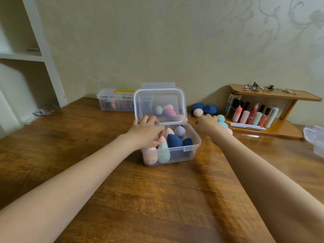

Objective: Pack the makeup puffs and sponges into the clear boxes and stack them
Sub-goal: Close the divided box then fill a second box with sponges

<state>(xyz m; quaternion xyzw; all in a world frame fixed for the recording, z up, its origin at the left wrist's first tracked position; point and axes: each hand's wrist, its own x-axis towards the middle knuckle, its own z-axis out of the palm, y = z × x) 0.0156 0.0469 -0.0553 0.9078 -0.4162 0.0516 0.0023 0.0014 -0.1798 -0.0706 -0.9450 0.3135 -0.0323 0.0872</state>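
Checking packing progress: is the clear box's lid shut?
No, the lid stands upright, hinged open behind the clear box, with sponges showing inside.

Clear box [192, 146]: navy, peach, teal, lilac sponges [173, 141]. Brown woodgrain table [140, 199]. Cream wall [280, 23], grey floral scrolls. White shelves [43, 58]. Pink and red bottles [252, 115].

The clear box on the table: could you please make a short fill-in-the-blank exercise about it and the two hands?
1. The lid of the clear box is ____.
2. The ____ hand rests on the sponges inside the box.
3. The right hand reaches toward loose sponges lying on the ____.
4. The largest sponge standing in the box is dark ____.

Missing words: open; left; table; blue
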